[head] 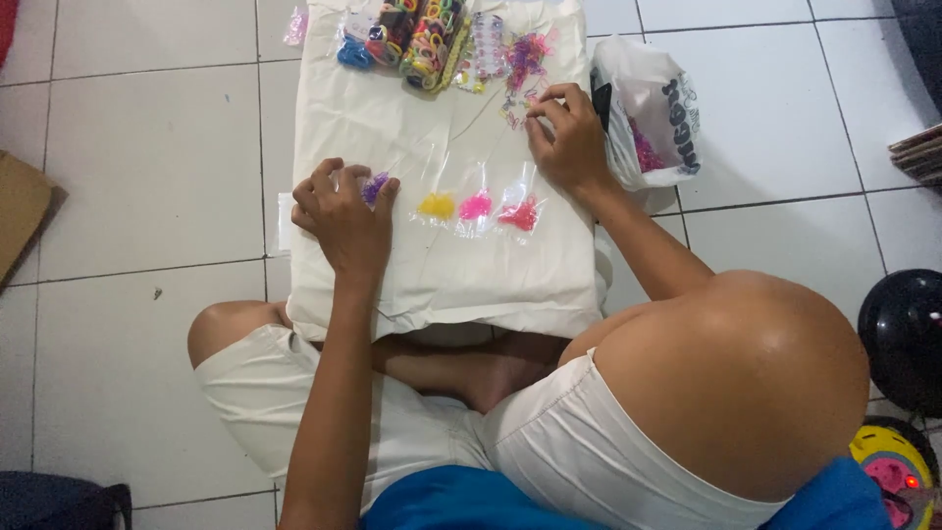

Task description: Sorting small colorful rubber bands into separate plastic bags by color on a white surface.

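I sit cross-legged on a tiled floor behind a white cloth [392, 108]. My left hand [341, 211] rests on the cloth, its fingers pinched on a small clear bag of purple bands [375, 186]. In a row to its right lie a yellow bag [438, 206], a pink bag [476, 206] and a red bag [520, 214]. My right hand [567, 137] is farther up the cloth with its fingertips pressed together on something small and clear, beside loose pink and purple bands [526, 54].
A heap of colourful hair ties and bands in packets [422, 34] lies at the cloth's far edge. A white plastic bag [653, 113] sits right of the cloth. Black helmet [903, 334] at the right, cardboard [20, 211] at the left edge.
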